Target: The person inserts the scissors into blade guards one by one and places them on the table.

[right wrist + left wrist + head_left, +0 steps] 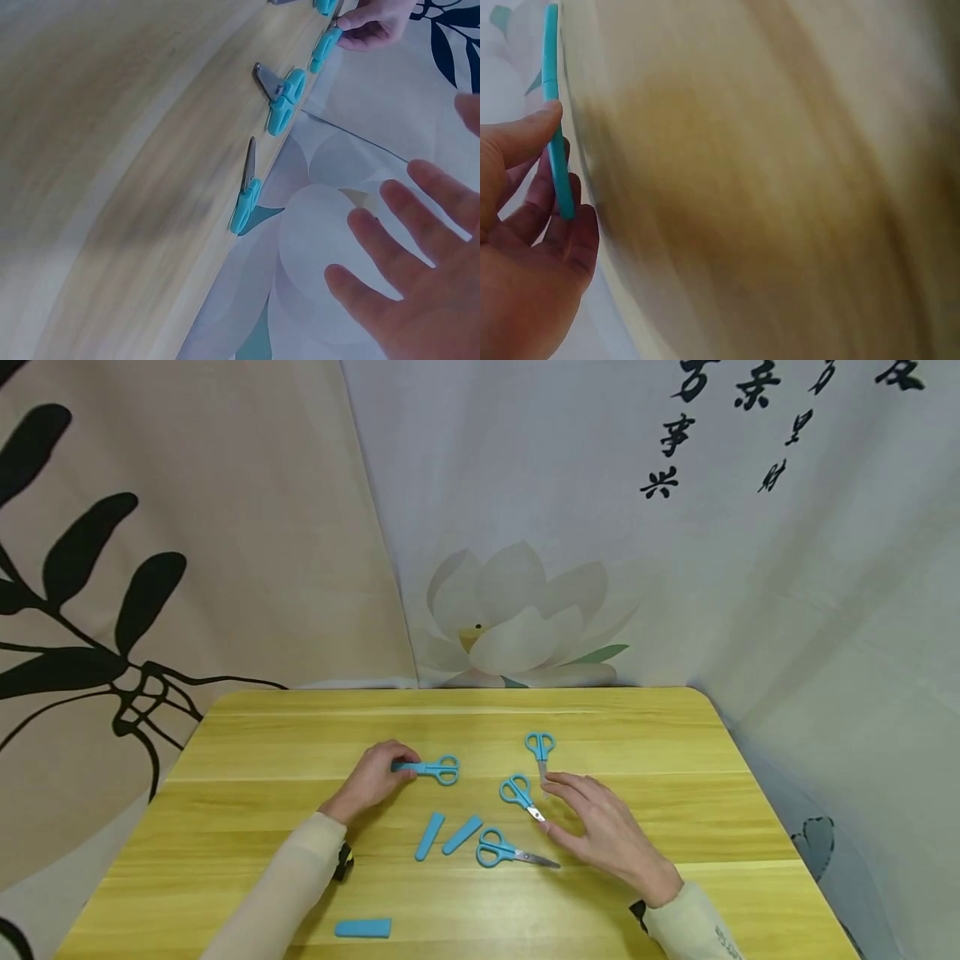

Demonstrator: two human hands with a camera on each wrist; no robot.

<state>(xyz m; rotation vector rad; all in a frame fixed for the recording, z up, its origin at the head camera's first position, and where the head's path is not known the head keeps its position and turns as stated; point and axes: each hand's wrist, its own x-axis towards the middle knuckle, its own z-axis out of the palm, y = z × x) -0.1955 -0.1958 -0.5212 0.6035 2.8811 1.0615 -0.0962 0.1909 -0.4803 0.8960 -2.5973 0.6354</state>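
Capped scissors (433, 768) pinched by left hand (372, 779); right hand (603, 831) spread flat, right-wrist view confirms.

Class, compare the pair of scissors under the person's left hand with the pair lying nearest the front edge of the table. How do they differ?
The covered scissors wear a blue sheath over the blades; the front scissors show bare metal blades. The left hand grips the covered scissors at the sheathed end; no hand holds the front scissors, which lie beside the open right hand. The covered scissors' handles point right, the front scissors' handles left. Both have matching blue handles and lie flat on the wooden table.
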